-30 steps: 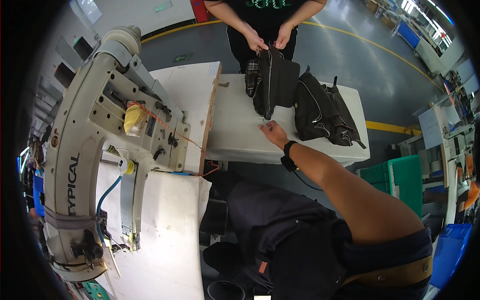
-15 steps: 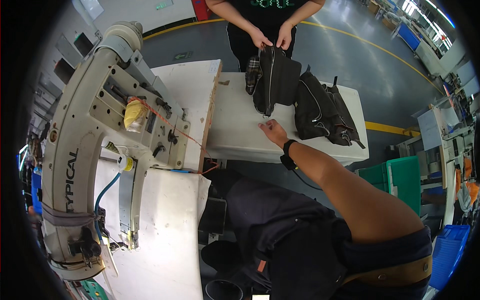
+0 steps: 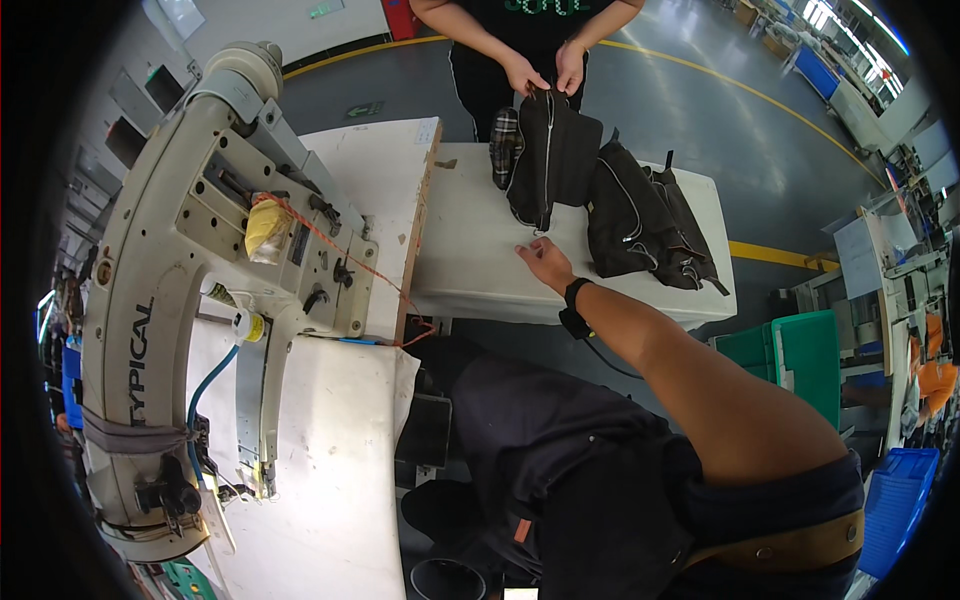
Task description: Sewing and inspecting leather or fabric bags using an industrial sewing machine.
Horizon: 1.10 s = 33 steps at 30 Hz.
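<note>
A co-worker's hand point(image 3: 522, 72) slipping could drop the twelve-o'clock bag point(image 3: 574, 160) onto the half-curled, seemingly empty right hand point(image 3: 548, 263); left hand unseen.

This looks like a sewing workshop in a factory — a large industrial sewing machine point(image 3: 150, 260) stands near a pale worktop point(image 3: 475, 265) bearing dark zippered bags point(image 3: 630, 215). Yellow lines point(image 3: 780, 257) mark the grey floor point(image 3: 660, 110); a green bin point(image 3: 808, 365) and blue crate point(image 3: 900, 510) stand rightward.
</note>
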Motion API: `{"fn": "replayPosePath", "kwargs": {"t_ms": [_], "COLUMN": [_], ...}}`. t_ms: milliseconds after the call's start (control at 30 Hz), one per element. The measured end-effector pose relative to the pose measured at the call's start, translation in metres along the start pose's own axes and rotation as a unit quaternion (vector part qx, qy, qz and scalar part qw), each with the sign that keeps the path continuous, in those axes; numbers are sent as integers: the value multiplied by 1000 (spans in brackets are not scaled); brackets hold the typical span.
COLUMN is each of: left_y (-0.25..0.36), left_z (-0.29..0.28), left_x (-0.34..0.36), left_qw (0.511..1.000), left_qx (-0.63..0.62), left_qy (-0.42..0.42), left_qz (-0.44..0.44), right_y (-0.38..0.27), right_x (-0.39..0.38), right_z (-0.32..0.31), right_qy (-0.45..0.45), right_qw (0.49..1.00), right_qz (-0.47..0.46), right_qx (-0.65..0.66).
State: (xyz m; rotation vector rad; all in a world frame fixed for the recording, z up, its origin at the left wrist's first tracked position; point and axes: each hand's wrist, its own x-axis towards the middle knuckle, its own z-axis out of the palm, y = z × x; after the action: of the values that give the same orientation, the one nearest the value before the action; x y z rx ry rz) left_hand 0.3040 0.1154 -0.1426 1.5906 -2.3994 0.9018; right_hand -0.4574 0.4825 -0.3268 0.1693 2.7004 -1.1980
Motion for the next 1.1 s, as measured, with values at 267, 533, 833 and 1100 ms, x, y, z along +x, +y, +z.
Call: {"fn": "replayPosePath", "kwargs": {"t_ms": [267, 533, 833, 1100], "left_y": [3, 9, 4, 7], "left_z": [-6, -13, -8, -10], "left_x": [2, 4, 4, 5], "left_qw": [1000, 992, 990, 993], "left_qx": [19, -81, -77, -68], "left_qy": [8, -63, -87, -67], "left_qz": [23, -80, -77, -71], "right_y": [0, 2, 4, 4], "right_x": [-1, 0, 1, 2], "right_z": [-1, 1, 2, 2], "right_qy": [-3, -7, -1, 2], "right_qw": [1000, 1000, 1000, 1000], "right_qz": [-12, -10, -12, -9], "right_qx": [0, 6, 15, 11]}}
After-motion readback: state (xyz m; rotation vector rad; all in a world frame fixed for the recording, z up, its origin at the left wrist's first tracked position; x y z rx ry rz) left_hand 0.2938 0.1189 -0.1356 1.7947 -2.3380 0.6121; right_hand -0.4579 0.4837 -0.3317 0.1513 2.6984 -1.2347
